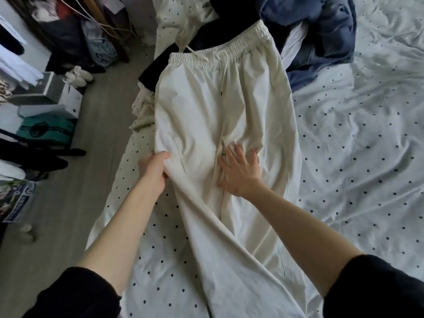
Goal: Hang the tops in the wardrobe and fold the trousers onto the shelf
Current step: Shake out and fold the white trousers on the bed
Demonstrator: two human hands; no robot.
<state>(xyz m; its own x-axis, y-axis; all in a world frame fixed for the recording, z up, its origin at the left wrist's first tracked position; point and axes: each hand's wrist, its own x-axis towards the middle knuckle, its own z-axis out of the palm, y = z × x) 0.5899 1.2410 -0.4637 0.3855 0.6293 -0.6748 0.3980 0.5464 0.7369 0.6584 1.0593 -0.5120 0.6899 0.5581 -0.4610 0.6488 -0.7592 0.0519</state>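
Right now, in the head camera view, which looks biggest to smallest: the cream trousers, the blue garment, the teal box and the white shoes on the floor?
1. cream trousers, by far
2. blue garment
3. teal box
4. white shoes

The trousers lie nearest the camera, which enlarges them; part of the blue garment is hidden behind them.

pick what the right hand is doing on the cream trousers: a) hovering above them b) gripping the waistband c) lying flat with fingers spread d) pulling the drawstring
c: the right hand lies flat, fingers spread, on the cream trousers well below the waistband, while the left hand grips their left edge.
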